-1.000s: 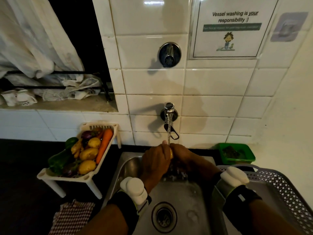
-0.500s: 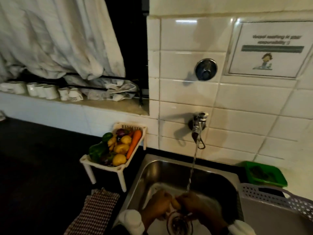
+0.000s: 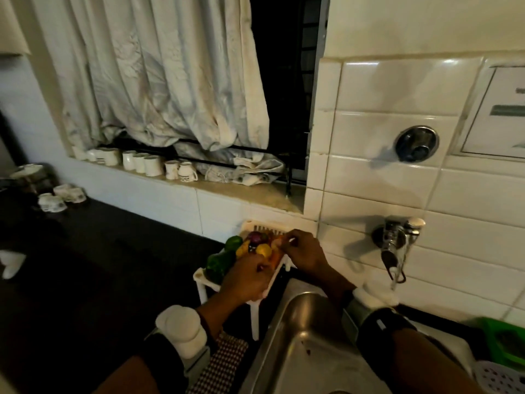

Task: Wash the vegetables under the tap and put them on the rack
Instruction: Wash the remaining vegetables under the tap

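Small cups (image 3: 147, 165) stand in a row on the window ledge (image 3: 255, 196) under the curtain (image 3: 159, 75). On the dark counter (image 3: 85, 265), by the sink's left edge, stands the white rack (image 3: 262, 228) full of vegetables (image 3: 250, 247) — green, purple and yellow ones. The left hand (image 3: 247, 280) lies over the rack's near edge, fingers bent; I cannot tell if it holds anything. The right hand (image 3: 305, 253) pinches something small over the rack's far corner. The sink (image 3: 306, 336) sits below — the tap (image 3: 393, 245) sticks out of the tiled wall at the right
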